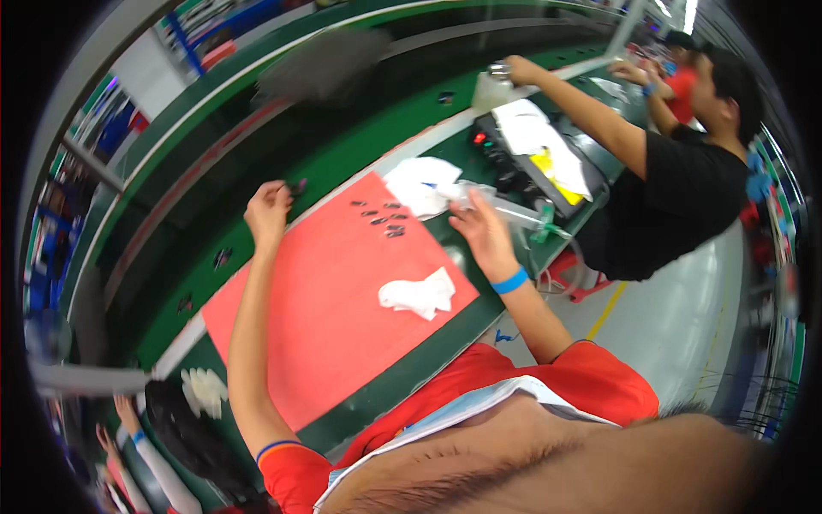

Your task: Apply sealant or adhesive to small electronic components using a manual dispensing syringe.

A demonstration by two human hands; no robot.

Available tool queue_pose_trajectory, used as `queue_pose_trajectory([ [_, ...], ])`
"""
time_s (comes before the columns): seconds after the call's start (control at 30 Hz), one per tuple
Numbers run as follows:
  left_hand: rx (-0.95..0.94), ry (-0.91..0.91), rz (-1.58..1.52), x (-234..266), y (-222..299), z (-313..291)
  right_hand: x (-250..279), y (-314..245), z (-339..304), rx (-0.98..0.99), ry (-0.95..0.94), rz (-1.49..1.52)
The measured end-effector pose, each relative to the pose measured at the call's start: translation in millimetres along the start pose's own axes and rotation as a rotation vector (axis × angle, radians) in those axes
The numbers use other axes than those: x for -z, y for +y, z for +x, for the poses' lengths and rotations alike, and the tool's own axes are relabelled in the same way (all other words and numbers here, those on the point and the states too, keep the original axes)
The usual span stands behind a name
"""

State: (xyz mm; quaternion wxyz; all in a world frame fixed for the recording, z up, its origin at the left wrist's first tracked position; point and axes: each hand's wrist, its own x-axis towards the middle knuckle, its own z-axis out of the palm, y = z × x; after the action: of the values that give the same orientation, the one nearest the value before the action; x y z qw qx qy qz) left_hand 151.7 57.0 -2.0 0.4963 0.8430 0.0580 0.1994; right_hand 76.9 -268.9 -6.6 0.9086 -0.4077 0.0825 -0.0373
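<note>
My left hand (269, 208) reaches past the left edge of a red mat (317, 334) over the green conveyor belt. Its fingertips are pinched at a small dark part (298, 186) with a purplish tint. On the right, my right hand (486, 238) has its fingers apart, beside a clear dispensing syringe (514, 212) with a green cap and a tube. Whether they touch, the blur does not show. Several small black parts (377, 218) lie in rows at the mat's far end. A crumpled white cloth (419, 294) rests on the mat's near right part.
White paper (419, 184) lies beyond the mat. A black control box (561, 171) with papers on it stands to the right. A co-worker in black (676, 188) holds a bottle (492, 88) there. More dark parts (223, 257) sit on the belt. White gloves (204, 392) lie at lower left.
</note>
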Motion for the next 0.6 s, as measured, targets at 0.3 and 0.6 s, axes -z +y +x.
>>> queue_pose_trajectory([
  [0.3, -0.401, -0.162, -0.252, 26.1, 171.7, -78.5, 3.8, -13.0, 35.9, -0.510, 0.024, 0.158],
  [0.6, -0.773, -0.720, -0.914, 78.2, 265.2, -125.1, -20.7, -74.9, 3.4, -0.633, -0.619, -0.287],
])
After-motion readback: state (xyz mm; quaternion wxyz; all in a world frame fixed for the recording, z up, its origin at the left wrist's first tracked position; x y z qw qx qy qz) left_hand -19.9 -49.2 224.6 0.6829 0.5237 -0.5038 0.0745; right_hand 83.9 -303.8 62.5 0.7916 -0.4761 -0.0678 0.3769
